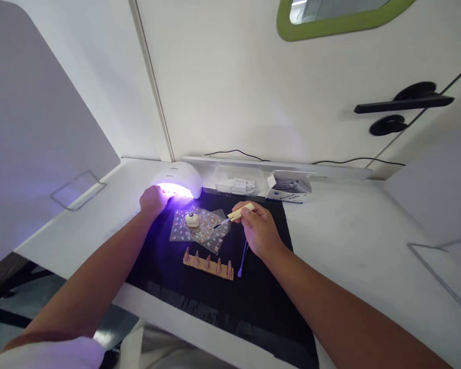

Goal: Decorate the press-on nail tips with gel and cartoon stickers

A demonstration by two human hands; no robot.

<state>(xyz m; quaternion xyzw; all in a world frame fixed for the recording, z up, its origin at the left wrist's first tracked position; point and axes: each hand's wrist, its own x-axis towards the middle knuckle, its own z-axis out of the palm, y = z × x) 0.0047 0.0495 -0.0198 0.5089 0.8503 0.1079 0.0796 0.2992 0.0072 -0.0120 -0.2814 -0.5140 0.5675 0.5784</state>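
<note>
Pale yellow brush handle (241, 212), black mat (269, 302)

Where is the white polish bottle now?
In the head view, the white polish bottle sits left of centre on the patterned clear sheets, between the nail lamp and the row of false nails, left of the brush in the right hand.

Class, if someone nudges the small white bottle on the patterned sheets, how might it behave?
The bottle looks squat, so it would probably slide before tipping. It stands on thin-looking patterned sheets, which might shift with it. It appears uncapped, so a harder knock could spill whatever is inside.
</note>
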